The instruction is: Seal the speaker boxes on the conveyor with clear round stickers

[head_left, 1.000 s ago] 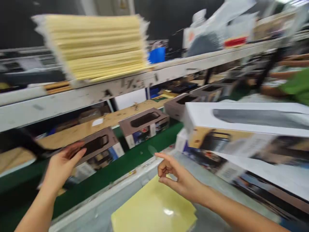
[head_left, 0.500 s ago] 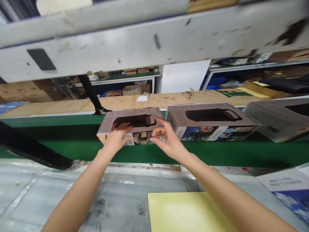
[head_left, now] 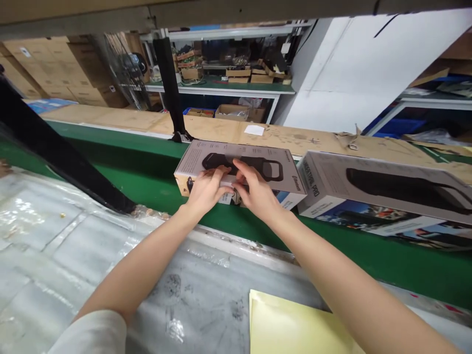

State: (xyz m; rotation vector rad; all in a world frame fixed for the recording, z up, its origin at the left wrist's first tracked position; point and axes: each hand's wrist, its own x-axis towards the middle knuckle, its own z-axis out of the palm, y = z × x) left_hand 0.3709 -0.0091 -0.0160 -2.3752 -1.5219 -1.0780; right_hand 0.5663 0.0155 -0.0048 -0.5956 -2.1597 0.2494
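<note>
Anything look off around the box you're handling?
Yes: the cardboard sheet has a torn, curled flap to the right of the box under the left hand and right hand. The rest of the sheet lies flat. That box looks undamaged.

The left hand (head_left: 208, 189) and right hand (head_left: 256, 189) gripped a carton (head_left: 239, 162) lying on a conveyor belt (head_left: 332, 231). Just right of the grip, a second carton (head_left: 383, 189) lay on the same belt. Behind the grip ran a cardboard-covered ledge (head_left: 295, 137), with a shelf of boxes (head_left: 221, 86) farther back. Nearer than the grip, toward the right, a sheet of card (head_left: 291, 324) lay on a plastic-covered bench (head_left: 47, 236)
</note>
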